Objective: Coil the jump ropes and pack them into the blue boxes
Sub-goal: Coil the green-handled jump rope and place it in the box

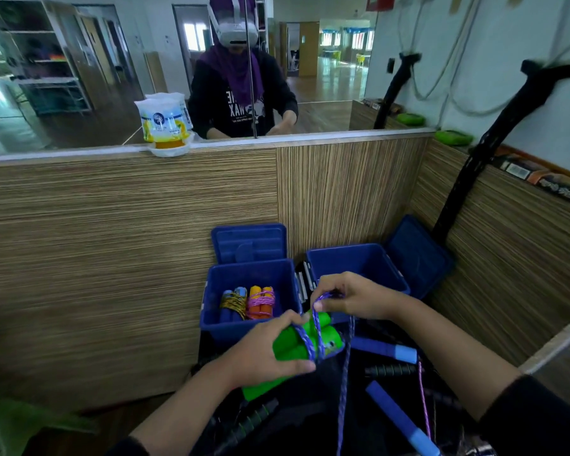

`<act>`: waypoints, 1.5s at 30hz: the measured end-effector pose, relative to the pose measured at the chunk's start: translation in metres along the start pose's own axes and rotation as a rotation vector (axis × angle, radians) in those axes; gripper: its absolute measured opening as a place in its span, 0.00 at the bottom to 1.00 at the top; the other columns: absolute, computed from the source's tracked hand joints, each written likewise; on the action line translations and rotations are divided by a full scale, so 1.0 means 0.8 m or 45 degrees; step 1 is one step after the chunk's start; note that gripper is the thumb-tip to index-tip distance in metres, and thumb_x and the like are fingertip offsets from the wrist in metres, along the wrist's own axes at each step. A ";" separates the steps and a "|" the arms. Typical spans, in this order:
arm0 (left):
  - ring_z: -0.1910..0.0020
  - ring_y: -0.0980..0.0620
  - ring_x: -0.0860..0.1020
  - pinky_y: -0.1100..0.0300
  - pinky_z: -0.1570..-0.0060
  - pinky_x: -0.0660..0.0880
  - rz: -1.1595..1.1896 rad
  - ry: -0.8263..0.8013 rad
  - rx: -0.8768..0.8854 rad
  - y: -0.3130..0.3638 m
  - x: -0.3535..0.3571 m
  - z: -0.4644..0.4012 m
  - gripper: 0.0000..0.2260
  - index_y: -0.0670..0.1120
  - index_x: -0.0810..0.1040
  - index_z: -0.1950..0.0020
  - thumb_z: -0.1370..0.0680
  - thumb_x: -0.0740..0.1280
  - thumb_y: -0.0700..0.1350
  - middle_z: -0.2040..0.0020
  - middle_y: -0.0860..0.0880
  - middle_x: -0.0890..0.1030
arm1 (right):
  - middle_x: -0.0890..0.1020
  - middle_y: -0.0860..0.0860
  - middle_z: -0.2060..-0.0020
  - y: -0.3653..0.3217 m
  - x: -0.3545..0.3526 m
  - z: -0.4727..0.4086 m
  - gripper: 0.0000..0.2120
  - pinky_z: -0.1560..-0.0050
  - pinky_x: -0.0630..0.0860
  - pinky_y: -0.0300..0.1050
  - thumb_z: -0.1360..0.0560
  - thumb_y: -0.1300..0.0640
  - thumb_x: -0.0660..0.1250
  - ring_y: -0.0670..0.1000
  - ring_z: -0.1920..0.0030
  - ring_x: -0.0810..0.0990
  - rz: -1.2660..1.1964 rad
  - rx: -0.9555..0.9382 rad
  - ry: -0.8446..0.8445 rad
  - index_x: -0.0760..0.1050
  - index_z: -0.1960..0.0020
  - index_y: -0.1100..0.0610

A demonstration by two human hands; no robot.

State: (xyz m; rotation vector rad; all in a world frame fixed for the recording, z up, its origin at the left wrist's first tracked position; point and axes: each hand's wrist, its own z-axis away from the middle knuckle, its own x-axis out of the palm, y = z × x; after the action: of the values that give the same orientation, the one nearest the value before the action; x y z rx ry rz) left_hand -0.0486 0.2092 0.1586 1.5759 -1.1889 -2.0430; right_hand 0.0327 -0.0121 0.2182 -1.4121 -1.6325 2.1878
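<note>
Green foam handles point(297, 343) are clamped in the left hand point(264, 350) while purple braided cord point(318, 327) is pinched by the right hand point(349, 296); two bundled ropes point(247, 302) are packed in the left blue plastic box point(211, 320), several ropes left loose.

- Beyond your fingers runs a low partition wall of striped brown wood-grain laminate point(129, 225), with a vertical seam straight ahead of them.
- A second panel of that laminate point(507, 245) meets it at a corner off to the right of your fingers.
- A pale ledge point(63, 155) caps the partition, and a large wall mirror point(79, 77) rises from it, well above your fingers.
- The mirror reflects grey open shelving point(43, 60), wooden doors point(308, 49), a glossy wood floor point(326, 87) and bright daylight windows point(195, 36).
- A white painted wall point(507, 60) stands up to the right.
</note>
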 end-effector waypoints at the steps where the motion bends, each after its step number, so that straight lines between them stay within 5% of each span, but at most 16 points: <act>1: 0.34 0.67 0.67 0.61 0.33 0.65 -0.014 -0.032 0.015 0.008 -0.001 0.002 0.26 0.67 0.65 0.40 0.33 0.72 0.68 0.35 0.67 0.70 | 0.78 0.45 0.58 -0.004 -0.004 -0.001 0.04 0.51 0.72 0.36 0.26 0.58 0.70 0.41 0.56 0.77 -0.023 -0.007 -0.046 0.81 0.52 0.57; 6: 0.35 0.72 0.66 0.69 0.37 0.64 0.174 -0.009 0.064 0.042 -0.011 0.015 0.29 0.64 0.61 0.40 0.31 0.76 0.58 0.37 0.65 0.71 | 0.81 0.51 0.62 -0.007 -0.012 -0.009 0.02 0.56 0.72 0.37 0.29 0.62 0.70 0.44 0.60 0.78 -0.606 0.162 -0.154 0.82 0.58 0.58; 9: 0.32 0.64 0.68 0.62 0.32 0.65 0.305 0.064 0.188 0.052 -0.018 0.015 0.33 0.66 0.62 0.33 0.31 0.77 0.54 0.35 0.61 0.74 | 0.82 0.52 0.67 -0.008 0.003 -0.011 0.09 0.62 0.76 0.38 0.26 0.67 0.63 0.46 0.66 0.80 -1.024 0.273 -0.054 0.81 0.61 0.60; 12: 0.31 0.62 0.69 0.68 0.34 0.65 0.437 0.282 0.320 0.046 -0.027 0.008 0.28 0.64 0.68 0.36 0.31 0.76 0.57 0.32 0.65 0.72 | 0.79 0.53 0.71 -0.002 0.040 -0.010 0.07 0.68 0.76 0.40 0.28 0.65 0.65 0.48 0.72 0.78 -1.249 0.269 0.090 0.79 0.62 0.59; 15: 0.40 0.60 0.77 0.66 0.41 0.71 0.610 0.753 0.262 0.019 -0.048 -0.007 0.26 0.57 0.71 0.40 0.34 0.77 0.55 0.39 0.56 0.80 | 0.68 0.51 0.75 0.018 0.085 0.000 0.09 0.72 0.67 0.39 0.22 0.55 0.63 0.47 0.76 0.65 -1.054 0.247 0.087 0.81 0.57 0.55; 18: 0.47 0.59 0.80 0.60 0.43 0.74 0.555 1.087 0.086 -0.027 -0.077 -0.014 0.22 0.59 0.72 0.45 0.35 0.75 0.57 0.43 0.51 0.81 | 0.69 0.49 0.75 0.029 0.115 0.018 0.12 0.73 0.65 0.38 0.20 0.52 0.59 0.45 0.76 0.65 -0.657 0.252 0.061 0.80 0.51 0.55; 22: 0.41 0.60 0.77 0.62 0.39 0.71 0.305 0.902 -0.161 -0.073 -0.071 -0.008 0.23 0.63 0.73 0.47 0.38 0.76 0.63 0.39 0.58 0.78 | 0.74 0.43 0.66 0.005 0.096 0.028 0.09 0.59 0.67 0.35 0.21 0.54 0.62 0.39 0.63 0.70 -0.142 0.029 0.062 0.80 0.52 0.54; 26: 0.37 0.63 0.74 0.70 0.37 0.65 0.096 0.465 -0.134 -0.064 -0.022 -0.001 0.31 0.62 0.71 0.44 0.41 0.72 0.73 0.37 0.61 0.76 | 0.77 0.41 0.68 -0.022 0.037 0.013 0.08 0.58 0.68 0.32 0.21 0.58 0.63 0.36 0.63 0.73 -0.120 -0.041 0.162 0.78 0.58 0.53; 31: 0.33 0.69 0.66 0.59 0.30 0.64 0.088 0.165 0.055 0.002 0.026 0.002 0.30 0.68 0.66 0.40 0.37 0.75 0.68 0.33 0.68 0.69 | 0.78 0.42 0.67 -0.002 0.004 -0.011 0.05 0.58 0.70 0.33 0.23 0.58 0.65 0.38 0.63 0.73 -0.168 -0.033 0.095 0.78 0.57 0.55; 35: 0.35 0.65 0.70 0.71 0.39 0.66 0.343 0.251 0.187 0.043 0.015 0.008 0.33 0.64 0.64 0.36 0.34 0.78 0.55 0.37 0.68 0.72 | 0.78 0.54 0.66 0.029 0.004 -0.014 0.03 0.62 0.70 0.39 0.29 0.60 0.71 0.49 0.64 0.75 -0.655 0.146 0.169 0.81 0.61 0.58; 38: 0.39 0.53 0.77 0.66 0.42 0.71 0.547 0.510 0.287 0.051 -0.002 0.000 0.32 0.59 0.66 0.35 0.34 0.78 0.50 0.40 0.54 0.79 | 0.73 0.65 0.72 0.043 0.042 -0.017 0.10 0.64 0.68 0.45 0.31 0.62 0.69 0.51 0.70 0.72 -0.878 0.249 0.231 0.74 0.62 0.70; 41: 0.46 0.51 0.81 0.61 0.47 0.75 0.641 0.864 0.239 0.032 -0.025 -0.014 0.30 0.60 0.68 0.37 0.35 0.78 0.54 0.45 0.50 0.81 | 0.66 0.53 0.75 0.035 0.078 -0.008 0.13 0.73 0.60 0.38 0.23 0.52 0.64 0.47 0.76 0.63 -0.834 0.244 0.149 0.78 0.61 0.58; 45: 0.44 0.55 0.78 0.60 0.50 0.76 0.487 1.036 0.090 -0.008 -0.044 -0.020 0.28 0.65 0.68 0.41 0.37 0.76 0.60 0.46 0.59 0.79 | 0.61 0.50 0.75 0.035 0.102 -0.005 0.14 0.73 0.54 0.38 0.20 0.51 0.58 0.46 0.75 0.57 -0.771 0.211 0.235 0.78 0.53 0.59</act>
State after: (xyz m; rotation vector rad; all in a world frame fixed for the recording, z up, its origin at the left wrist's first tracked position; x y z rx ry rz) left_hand -0.0205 0.2296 0.1759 1.7673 -1.1055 -0.9630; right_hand 0.0008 0.0228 0.1455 -0.8866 -1.5132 1.7399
